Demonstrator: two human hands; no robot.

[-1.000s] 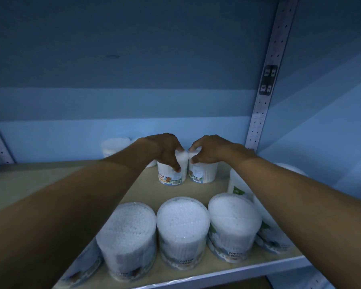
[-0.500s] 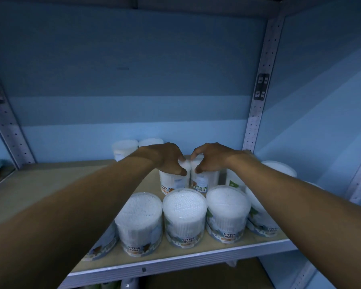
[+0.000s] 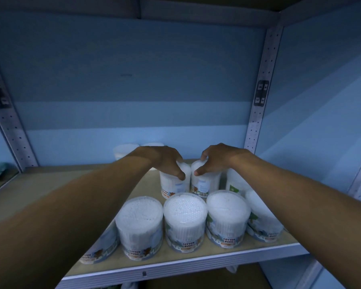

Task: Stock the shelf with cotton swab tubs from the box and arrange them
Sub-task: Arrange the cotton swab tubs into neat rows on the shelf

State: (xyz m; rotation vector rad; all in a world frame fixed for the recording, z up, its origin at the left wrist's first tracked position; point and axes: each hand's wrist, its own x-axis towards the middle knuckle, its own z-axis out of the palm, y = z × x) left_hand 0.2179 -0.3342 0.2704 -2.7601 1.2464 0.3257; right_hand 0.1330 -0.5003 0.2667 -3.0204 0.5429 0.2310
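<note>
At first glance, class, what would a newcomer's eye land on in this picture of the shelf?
Two bare forearms reach in from the bottom corners, and the left hand and right hand each grip the top of a cotton swab tub in the second row: the left tub and the right tub, side by side. In front of them, a front row of tubs stands upright along the shelf edge, white swab tips showing through the lids.

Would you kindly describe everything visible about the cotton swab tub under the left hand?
The cotton swab tub is a clear plastic cylinder packed with white swabs, with a "COTTON BUDS" label low on its side. It stands upright in the second row, close beside the right hand's tub. The left hand grips its top, thumb down its front.
</note>
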